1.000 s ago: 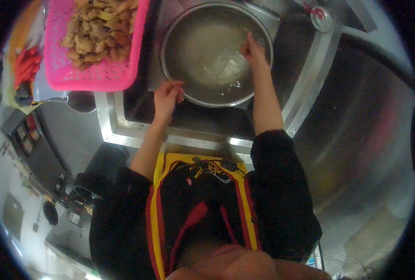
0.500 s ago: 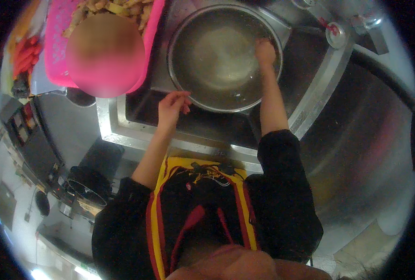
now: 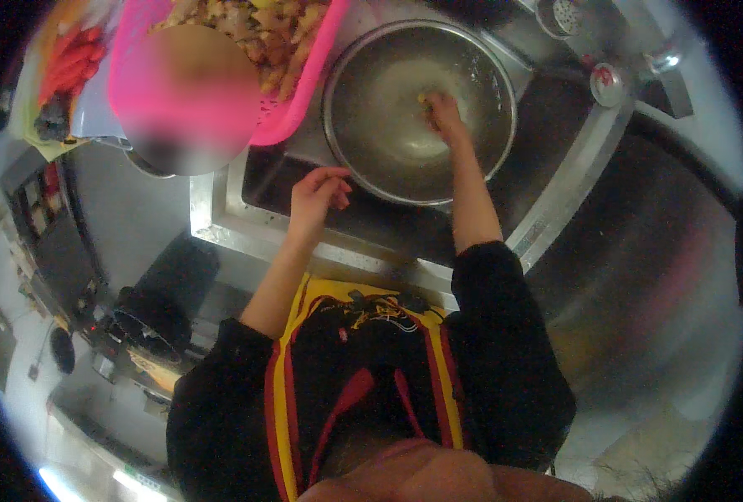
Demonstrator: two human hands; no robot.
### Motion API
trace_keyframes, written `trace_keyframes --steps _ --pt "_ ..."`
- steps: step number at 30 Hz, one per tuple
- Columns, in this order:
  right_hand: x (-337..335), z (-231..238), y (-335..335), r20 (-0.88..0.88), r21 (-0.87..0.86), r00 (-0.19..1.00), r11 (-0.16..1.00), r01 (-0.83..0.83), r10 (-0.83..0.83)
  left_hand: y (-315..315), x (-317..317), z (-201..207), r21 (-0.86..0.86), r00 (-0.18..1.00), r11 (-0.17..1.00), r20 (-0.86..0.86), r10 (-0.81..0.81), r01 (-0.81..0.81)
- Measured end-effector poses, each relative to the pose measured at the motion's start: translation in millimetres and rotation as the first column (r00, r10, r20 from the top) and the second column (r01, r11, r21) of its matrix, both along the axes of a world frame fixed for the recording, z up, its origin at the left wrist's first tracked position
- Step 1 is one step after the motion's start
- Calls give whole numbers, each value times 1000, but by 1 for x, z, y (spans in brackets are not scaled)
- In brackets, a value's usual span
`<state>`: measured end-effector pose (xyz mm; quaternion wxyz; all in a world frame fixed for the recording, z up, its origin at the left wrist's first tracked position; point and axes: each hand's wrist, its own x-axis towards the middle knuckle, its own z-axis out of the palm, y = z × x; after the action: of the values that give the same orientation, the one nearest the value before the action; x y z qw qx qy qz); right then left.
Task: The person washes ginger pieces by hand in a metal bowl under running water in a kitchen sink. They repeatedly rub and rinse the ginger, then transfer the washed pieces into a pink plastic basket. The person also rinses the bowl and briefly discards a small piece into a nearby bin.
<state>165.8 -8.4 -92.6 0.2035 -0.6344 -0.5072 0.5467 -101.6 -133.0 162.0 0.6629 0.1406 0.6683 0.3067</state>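
A wide round metal bowl point(image 3: 331, 134) of cloudy water point(image 3: 388, 84) sits in the sink. Over its middle, my right hand point(image 3: 445, 119) is closed with fingertips down at the water, and a small yellowish piece point(image 3: 423, 99) shows at them; its kind is too small to make out. My left hand point(image 3: 321, 192) hovers by the bowl's near left rim, fingers loosely bent and apart, nothing visible in it. To the left, a pink plastic basket point(image 3: 304, 109) holds several knobbly tan pieces point(image 3: 283, 38) that look like ginger. A blurred patch hides part of that basket.
The metal sink edge point(image 3: 572, 180) curves along the right and front. A drain strainer point(image 3: 559, 17) and a can point(image 3: 607, 84) with a red mark stand at the back right. Red items point(image 3: 74, 63) in a bag lie at the far left.
My right hand has moved left from the bowl's right side to its middle, and a yellowish piece now shows at its fingers. My left hand stays near the rim. The view has shifted slightly.
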Motion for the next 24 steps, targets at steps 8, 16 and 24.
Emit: trace_keyframes --steps 8,16,24 --pt "-10 87 -76 748 121 659 962 -245 74 -17 -17 25 -38 979 999 203 13 -6" --pt "20 110 -107 552 155 825 958 -242 119 -59 -36 50 42 863 975 475 171 -217" --pt "25 102 -96 622 63 759 954 -293 192 -164 -122 64 148 635 697 574 517 -702"
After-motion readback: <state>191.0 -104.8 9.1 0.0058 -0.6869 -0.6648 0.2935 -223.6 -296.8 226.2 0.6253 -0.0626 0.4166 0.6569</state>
